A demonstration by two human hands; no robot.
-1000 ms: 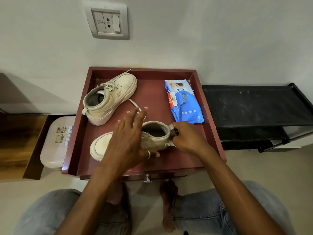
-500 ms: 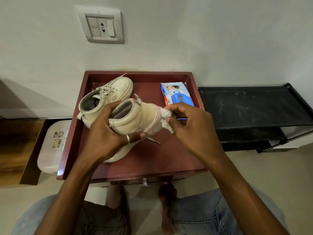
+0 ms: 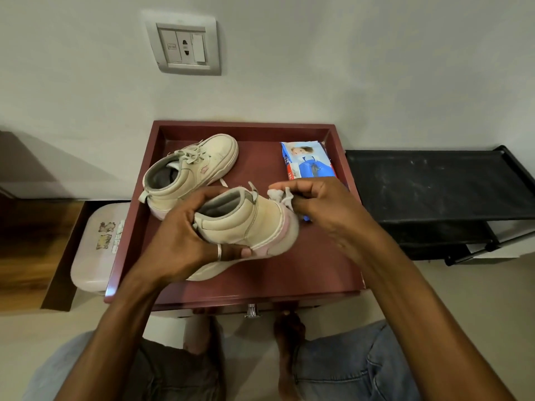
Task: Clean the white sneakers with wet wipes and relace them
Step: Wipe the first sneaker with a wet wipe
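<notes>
One wide-angle camera, worn on the person's head, faces forward and steeply down, near enough that both forearms (image 3: 121, 314) fill the lower frame. The left hand (image 3: 185, 238) and right hand (image 3: 327, 209) sit mid-frame over a dark red wooden raised-rim tray (image 3: 260, 295) against a pale plastered wall (image 3: 347, 68). The frame's edges bend, so the tilt is perhaps gentler.

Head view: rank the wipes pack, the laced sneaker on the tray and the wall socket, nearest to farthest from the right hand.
1. Wipes pack: just behind the right hand, partly hidden by it.
2. Laced sneaker: back left of the tray.
3. Wall socket: up on the wall, farthest.
</notes>
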